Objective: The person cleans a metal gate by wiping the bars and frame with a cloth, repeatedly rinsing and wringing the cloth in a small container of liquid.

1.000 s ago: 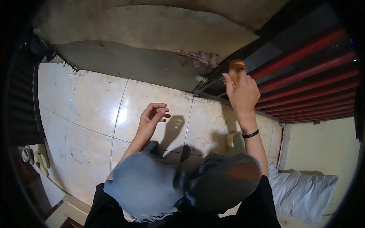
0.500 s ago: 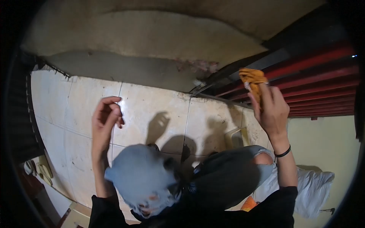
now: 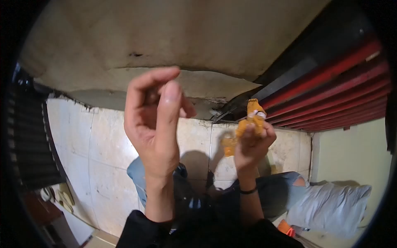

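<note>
I have the left hand (image 3: 153, 120) raised near the middle of my view, close to the head camera. Its fingers are half curled, the thumb stands a little apart from them, and they hold only air. In the right hand (image 3: 251, 149) I have an orange cloth (image 3: 253, 108), gripped in the closed, bent fingers; it sticks up above them, in front of the lower part of the red slats (image 3: 326, 91). One more orange patch (image 3: 228, 148) shows just left of this hand, and I cannot tell if it belongs to the same cloth. A black band (image 3: 248, 191) is around the right wrist. Below the hands I see jeans (image 3: 281, 192) over the tiled floor (image 3: 111, 149). A pale sack (image 3: 331, 208) lies at the right side, and slippers (image 3: 64, 201) are at the left.
</note>
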A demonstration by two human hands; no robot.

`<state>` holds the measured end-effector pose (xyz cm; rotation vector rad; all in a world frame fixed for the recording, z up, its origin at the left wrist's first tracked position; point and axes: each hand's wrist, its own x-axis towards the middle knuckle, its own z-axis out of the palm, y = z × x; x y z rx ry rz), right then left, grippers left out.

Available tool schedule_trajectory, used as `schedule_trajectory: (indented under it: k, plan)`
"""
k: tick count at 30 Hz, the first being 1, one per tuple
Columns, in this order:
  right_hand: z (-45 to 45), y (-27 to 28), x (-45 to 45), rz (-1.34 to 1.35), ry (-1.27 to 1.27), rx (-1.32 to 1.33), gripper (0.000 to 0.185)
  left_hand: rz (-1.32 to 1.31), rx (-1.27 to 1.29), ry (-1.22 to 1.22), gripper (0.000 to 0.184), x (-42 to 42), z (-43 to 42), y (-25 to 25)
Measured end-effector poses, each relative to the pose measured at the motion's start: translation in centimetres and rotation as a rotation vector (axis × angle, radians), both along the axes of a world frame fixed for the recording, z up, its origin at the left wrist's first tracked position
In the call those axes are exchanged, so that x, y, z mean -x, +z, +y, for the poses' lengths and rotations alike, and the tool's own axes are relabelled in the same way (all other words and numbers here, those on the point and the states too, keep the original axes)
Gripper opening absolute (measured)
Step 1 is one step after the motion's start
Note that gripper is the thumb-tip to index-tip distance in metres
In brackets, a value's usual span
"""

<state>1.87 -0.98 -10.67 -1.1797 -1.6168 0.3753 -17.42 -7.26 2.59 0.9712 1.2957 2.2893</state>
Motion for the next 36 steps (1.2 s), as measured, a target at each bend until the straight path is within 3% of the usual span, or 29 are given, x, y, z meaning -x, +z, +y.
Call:
schedule_trajectory:
  k: [2, 3, 5, 7, 9, 11, 13, 15, 19, 21, 22, 23, 26, 27, 29, 32, 36]
  plan:
    - [1.6, -2.6, 1.0, -0.202, -0.059, -0.22, 0.046, -0.154, 0.061, -0.048, 0.023, -0.1, -0.7, -1.9]
    - [2.2, -1.1, 2.8, 0.109, 0.027, -0.152, 0.046, -0.244, 0.082, -0.063, 0.022, -0.2, -1.0, -2.6]
    - [4.9, 1.4, 4.2, 0.143, 0.013, -0.444, 0.045, -0.328, 0.067, -0.127, 0.023, -0.4, -1.3, -2.0]
    - [4.8, 3.0, 3.7, -0.069, -0.06, -0.515, 0.044, -0.394, -0.003, -0.156, 0.026, -0.5, -2.0, -1.8]
    - [3.2, 0.6, 1.9, -0.262, -0.111, -0.567, 0.042, -0.379, 0.031, -0.152, 0.03, -0.5, -1.5, -2.1]
    - [2.7, -5.4, 0.6, 0.012, -0.222, -0.28, 0.035, -0.446, 0.073, -0.142, 0.032, -0.4, -1.0, -2.6]
    - [3.0, -5.4, 1.5, -0.015, -0.232, -0.257, 0.029, -0.465, 0.11, -0.161, 0.035, -0.3, -0.3, -2.9]
    - [4.1, -5.4, 2.5, -0.234, -0.139, -0.372, 0.024, -0.542, 0.075, -0.198, 0.037, -0.5, 0.1, -3.0]
    - [5.5, -6.7, 4.2, -0.371, -0.178, -0.393, 0.026, -0.547, 0.02, -0.302, 0.036, -1.5, 0.0, -3.1]
    - [3.1, -7.6, 3.4, -0.511, -0.064, -0.154, 0.023, -0.524, 0.015, -0.322, 0.036, -1.8, -0.1, -2.9]
    - [2.5, -8.2, 3.0, -0.417, 0.0, -0.024, 0.025, -0.548, 0.011, -0.321, 0.036, -1.9, -0.4, -2.7]
    - [2.5, -8.7, 2.5, -0.415, -0.013, -0.036, 0.025, -0.57, -0.006, -0.324, 0.036, -1.9, -0.2, -2.8]
    - [3.6, -5.8, 2.1, -0.239, -0.077, -0.39, 0.04, -0.586, -0.028, -0.355, 0.037, -2.2, -0.6, -2.5]
    - [4.7, -4.5, 2.7, -0.192, -0.093, -0.532, 0.037, -0.582, -0.046, -0.379, 0.038, -2.2, -1.1, -2.3]
    - [5.2, -0.3, 3.6, -0.27, -0.127, -0.579, 0.029, -0.563, -0.046, -0.384, 0.039, -2.1, -1.2, -2.5]
    - [6.2, -2.8, 3.3, -0.397, -0.202, -0.555, 0.02, -0.579, -0.07, -0.383, 0.039, -2.0, -1.2, -2.2]
    - [5.0, -1.2, 4.0, -0.346, -0.204, -0.47, 0.02, -0.629, -0.081, -0.386, 0.039, -2.5, -1.8, -1.8]
